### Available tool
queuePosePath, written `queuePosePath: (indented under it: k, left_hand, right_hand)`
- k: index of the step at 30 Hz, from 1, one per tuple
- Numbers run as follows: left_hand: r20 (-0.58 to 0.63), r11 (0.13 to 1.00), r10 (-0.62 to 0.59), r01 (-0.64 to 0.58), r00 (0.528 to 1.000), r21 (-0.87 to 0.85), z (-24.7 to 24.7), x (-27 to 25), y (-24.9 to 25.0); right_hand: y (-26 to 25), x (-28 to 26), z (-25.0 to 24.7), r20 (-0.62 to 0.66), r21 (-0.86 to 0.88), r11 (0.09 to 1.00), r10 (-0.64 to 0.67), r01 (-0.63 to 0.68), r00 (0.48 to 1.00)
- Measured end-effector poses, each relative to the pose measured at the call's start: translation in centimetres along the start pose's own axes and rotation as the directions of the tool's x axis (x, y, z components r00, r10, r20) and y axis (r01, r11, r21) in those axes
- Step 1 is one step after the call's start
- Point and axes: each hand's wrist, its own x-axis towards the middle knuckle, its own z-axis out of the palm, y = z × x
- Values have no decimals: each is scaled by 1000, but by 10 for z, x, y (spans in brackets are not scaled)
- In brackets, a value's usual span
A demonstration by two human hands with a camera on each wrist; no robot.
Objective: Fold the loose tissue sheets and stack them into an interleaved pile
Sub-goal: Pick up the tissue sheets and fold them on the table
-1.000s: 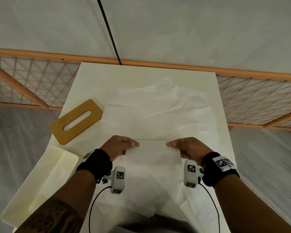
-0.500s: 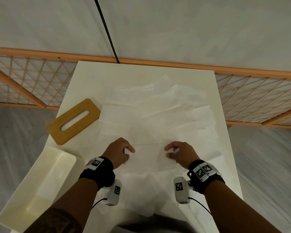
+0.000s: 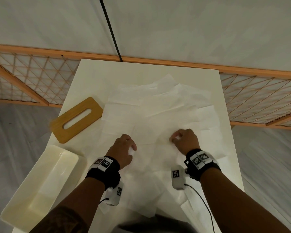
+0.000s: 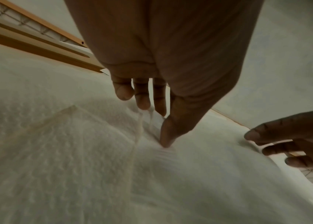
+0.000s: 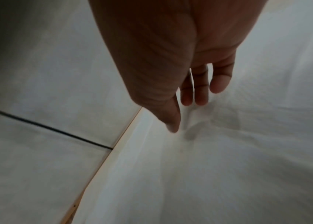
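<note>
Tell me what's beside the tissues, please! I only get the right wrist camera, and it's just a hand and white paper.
Observer: A wooden lid with a long slot lies on the table, left of the tissue sheets.
Operator: Is there a box too?
Observer: Yes, a cream tray sits at the near left, beside the left forearm.
Operator: What's the other hand doing?
Observer: The left hand presses its thumb tip down on a tissue, right by a crease. Its fingers point down above the sheet.
</note>
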Motion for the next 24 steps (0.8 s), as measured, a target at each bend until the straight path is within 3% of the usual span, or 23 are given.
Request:
queuePosePath:
  k: [3,5,11,16,19,22,24]
  left_hand:
    - [34,1000,-9,8,999,25,0,3,1]
    - [46,1000,-8,7,999,28,0,6,0]
    - [79,1000,-28,27,996,12,2,12,-3]
    - [89,999,-38,39,995,-12,3,16,-6]
    - [79,999,-30,32,996,-29,3,18,-11]
    - [-16,986,-25,22,1000,-165,3,21,-5]
    - [-50,946,-108,87,993,-311,-2,24,6]
  right_hand:
    - [-14,26,-16,-166,40,999,40,-34,985]
    - [-22,44,-27,-209,44,996,85,-77,974]
    - [-38,81,-47,-85,37,980,198,-195,977]
    - [-42,89,-51,-64,121,950,296,-287,953]
    - [-43,84,-56,84,347,876,327,-335,941]
    - [-42,60,-64,296,495,771,284,-400,912]
    - [-46,35,-67,378,646,623,241,-441,894]
